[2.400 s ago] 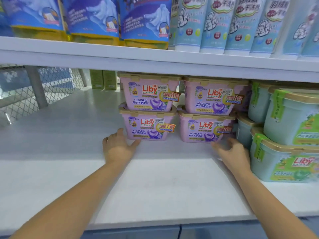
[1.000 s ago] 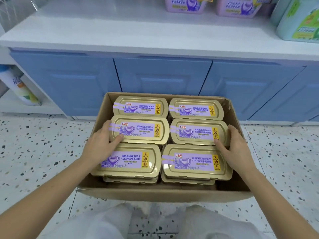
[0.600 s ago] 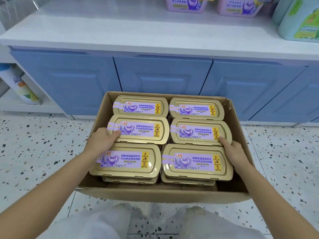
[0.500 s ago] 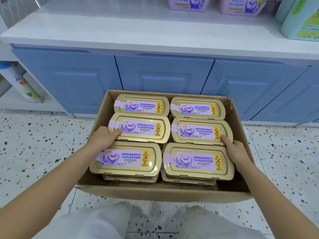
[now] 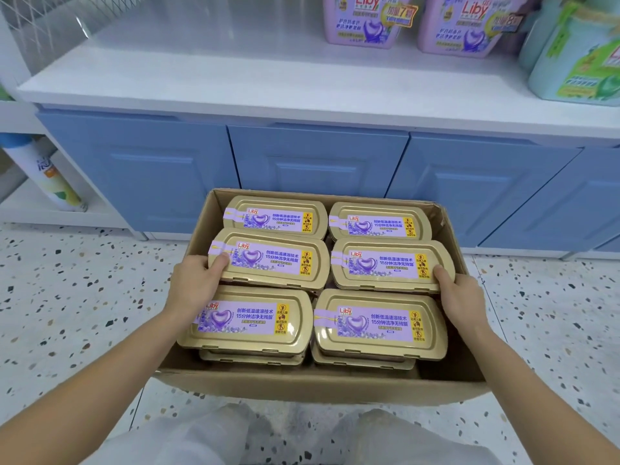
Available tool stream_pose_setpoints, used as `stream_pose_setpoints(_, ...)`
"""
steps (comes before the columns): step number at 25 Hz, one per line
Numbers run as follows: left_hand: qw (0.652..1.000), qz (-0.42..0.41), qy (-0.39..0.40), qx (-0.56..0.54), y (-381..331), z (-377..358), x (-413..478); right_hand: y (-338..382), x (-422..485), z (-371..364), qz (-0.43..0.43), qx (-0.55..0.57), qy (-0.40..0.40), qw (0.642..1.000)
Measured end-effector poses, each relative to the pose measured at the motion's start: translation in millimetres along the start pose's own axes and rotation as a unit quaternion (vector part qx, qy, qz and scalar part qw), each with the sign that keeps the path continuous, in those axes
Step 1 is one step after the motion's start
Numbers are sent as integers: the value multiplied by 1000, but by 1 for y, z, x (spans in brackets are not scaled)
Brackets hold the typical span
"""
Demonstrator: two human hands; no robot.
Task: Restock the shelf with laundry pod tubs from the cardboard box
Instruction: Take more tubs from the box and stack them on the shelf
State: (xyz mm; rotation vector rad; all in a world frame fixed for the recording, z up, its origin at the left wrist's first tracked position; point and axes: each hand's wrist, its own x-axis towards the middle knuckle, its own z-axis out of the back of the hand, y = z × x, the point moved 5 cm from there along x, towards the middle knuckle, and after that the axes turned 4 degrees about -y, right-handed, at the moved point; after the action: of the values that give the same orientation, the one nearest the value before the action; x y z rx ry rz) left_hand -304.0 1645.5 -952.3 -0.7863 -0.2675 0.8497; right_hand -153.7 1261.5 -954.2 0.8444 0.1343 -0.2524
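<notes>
- Head view: an open cardboard box (image 5: pixel 335 385) sits on the speckled terrazzo floor (image 5: pixel 77 290), just in front of blue cabinet doors (image 5: pixel 315 159).
- Inside the box, gold-lidded laundry pod tubs fill two columns of three, with more lids showing beneath the nearest pair.
- The left hand (image 5: pixel 193 285) is at the left end of the middle-left tub (image 5: pixel 270 260). Its thumb (image 5: pixel 219 263) lies on the lid's purple label and the other fingers curl down the tub's side, out of sight, so the hand is closed on that end.
- The right hand (image 5: pixel 464 298) is at the right end of the middle-right tub (image 5: pixel 391 266). Its thumb presses the lid's edge and the remaining fingers drop between tub and box wall, gripping that end.
- Both middle tubs sit slightly higher than the row behind them; whether they are clear of what is underneath cannot be told.
- The nearest-left tub (image 5: pixel 245 322) and nearest-right tub (image 5: pixel 379 327) lie just below the hands, untouched.
- Above the cabinet doors, the white shelf (image 5: pixel 235 82) carries two purple Liby tubs (image 5: pixel 369 18) at its back, and green tubs (image 5: pixel 580 58) beside them to the right.
- Left of the box, a spray can (image 5: pixel 47 176) leans on a low white ledge.
- White trousers (image 5: pixel 208 437) show below the box.
</notes>
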Motion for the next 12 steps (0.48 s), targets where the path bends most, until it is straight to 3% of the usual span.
stream_pose_setpoints(12,988,-57,-69,-126,-112,95,41,160,24,97,107,73,-62,990)
